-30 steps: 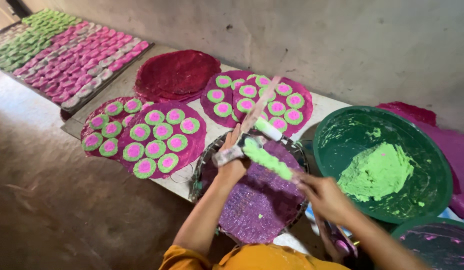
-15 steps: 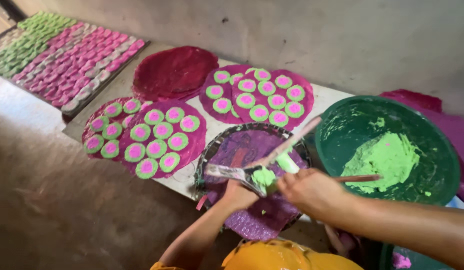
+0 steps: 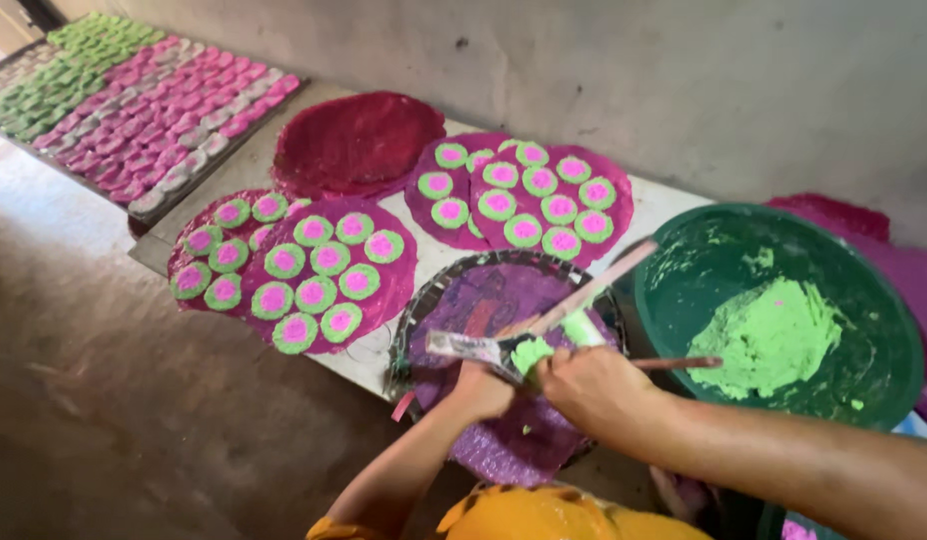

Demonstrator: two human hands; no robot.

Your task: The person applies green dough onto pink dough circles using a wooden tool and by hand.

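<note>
The left hand [image 3: 481, 392] has its fingers closed on a flat scraper [image 3: 474, 348] over the purple mat [image 3: 484, 300]. The right hand [image 3: 594, 390] holds a thin stick [image 3: 684, 363], fingers closed, and a lump of green paste [image 3: 532, 354] sits between the two hands. More paste [image 3: 769, 335] waits in the green bowl [image 3: 684, 265]. Two mats [image 3: 394, 275] already carry green and pink rounds [image 3: 329, 257]. The purple mat has none yet, so there looks to be more to make.
</note>
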